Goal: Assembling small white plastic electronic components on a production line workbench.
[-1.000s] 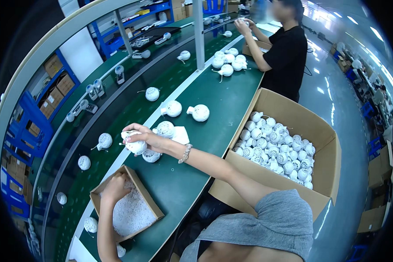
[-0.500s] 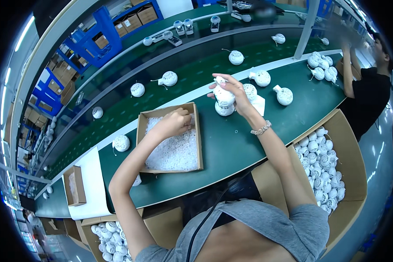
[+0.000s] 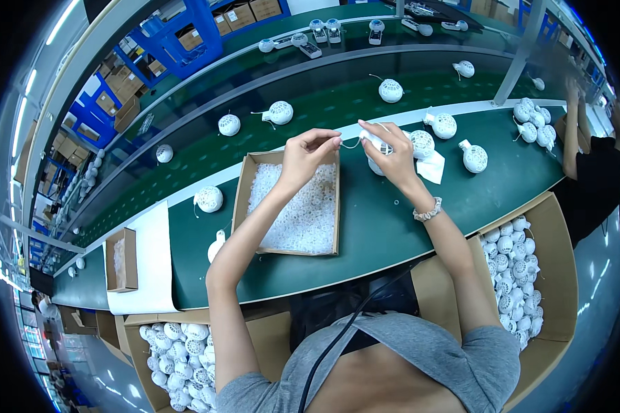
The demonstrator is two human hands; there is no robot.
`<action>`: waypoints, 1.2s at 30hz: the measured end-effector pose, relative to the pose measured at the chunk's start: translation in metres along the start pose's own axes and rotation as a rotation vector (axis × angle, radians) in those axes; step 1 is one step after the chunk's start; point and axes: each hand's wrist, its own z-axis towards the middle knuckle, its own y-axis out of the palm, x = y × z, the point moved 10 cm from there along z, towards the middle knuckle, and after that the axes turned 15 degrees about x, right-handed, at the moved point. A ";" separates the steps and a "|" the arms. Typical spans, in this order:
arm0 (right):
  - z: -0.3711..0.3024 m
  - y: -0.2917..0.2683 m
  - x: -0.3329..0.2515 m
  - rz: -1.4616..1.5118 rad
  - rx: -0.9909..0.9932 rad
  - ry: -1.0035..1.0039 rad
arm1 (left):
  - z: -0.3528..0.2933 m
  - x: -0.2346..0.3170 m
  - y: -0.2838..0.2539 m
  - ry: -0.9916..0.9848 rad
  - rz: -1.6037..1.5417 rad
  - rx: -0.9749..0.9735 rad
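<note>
My right hand (image 3: 395, 160) is closed around a white round ball-shaped part (image 3: 378, 143) with a lattice face and a short neck. A thin white cord (image 3: 351, 145) runs from it to my left hand (image 3: 310, 155). There my thumb and forefinger are pinched at the cord's end; any small piece between them is too tiny to make out. Below my left hand stands an open cardboard tray (image 3: 238, 199) full of small clear ring-like pieces (image 3: 293, 217). Another lattice ball (image 3: 422, 144) lies just right of my right hand, beside a white paper piece (image 3: 431, 167).
More lattice balls lie on the green table (image 3: 365, 227) and the belt behind. Large cartons of balls stand at lower left (image 3: 179, 365) and right (image 3: 565, 275). A small box (image 3: 132, 258) rests on white sheeting. A co-worker (image 3: 592, 165) is at far right, near a metal post (image 3: 520, 58).
My left hand has lifted out of the tray and come up beside my right hand, pinching at the cord. The ball in my right hand has tilted, and the whole view has shifted slightly.
</note>
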 end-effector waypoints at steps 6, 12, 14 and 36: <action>-0.001 -0.003 -0.001 -0.016 0.102 -0.033 | -0.005 -0.015 -0.003 -0.052 -0.025 -0.016; -0.003 0.002 0.005 -0.002 0.060 0.046 | -0.006 -0.025 -0.001 -0.127 -0.196 0.014; -0.003 0.003 0.003 0.009 0.056 0.015 | -0.005 -0.024 0.000 -0.131 -0.211 0.016; -0.004 -0.017 0.016 -0.131 0.188 0.193 | 0.010 0.009 0.048 0.227 -0.018 -0.034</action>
